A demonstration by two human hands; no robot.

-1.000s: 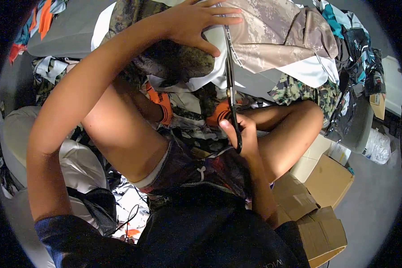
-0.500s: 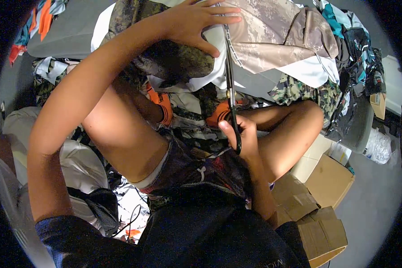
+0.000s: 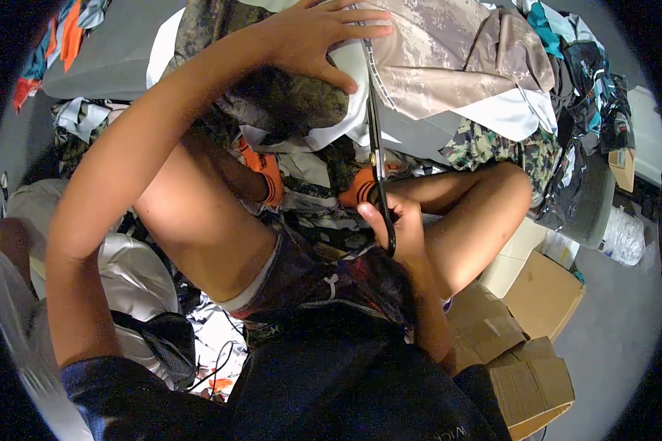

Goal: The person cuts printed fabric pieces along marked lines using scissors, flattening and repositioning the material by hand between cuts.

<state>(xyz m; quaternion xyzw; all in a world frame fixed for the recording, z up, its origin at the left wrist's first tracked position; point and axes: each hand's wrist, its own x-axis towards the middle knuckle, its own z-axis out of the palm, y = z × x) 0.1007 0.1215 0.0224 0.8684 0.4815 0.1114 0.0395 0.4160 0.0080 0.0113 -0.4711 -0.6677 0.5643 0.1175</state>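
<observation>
My left hand point(image 3: 320, 38) lies with its fingers spread across the cloth on the grey padded surface, over the seam between two prints. To its right is a tan camouflage fabric point(image 3: 430, 55) with a dashed white edge strip; under the palm and to the left lies a dark brown-green camouflage fabric point(image 3: 290, 103) with white borders. My right hand point(image 3: 404, 231) grips the handles of long black scissors point(image 3: 375, 158) in front of my lap. Their blades point away from me, along the tan piece's left edge, up to my left fingers. The blade tips are hard to make out.
Green camouflage cloth point(image 3: 496, 151) hangs over the grey padded surface point(image 3: 110, 70). Dark and teal scraps point(image 3: 588, 88) pile up at the right. Cardboard boxes point(image 3: 533, 375) stand at my right side, a white bag point(image 3: 136, 272) at my left. My crossed legs lie before the padded surface.
</observation>
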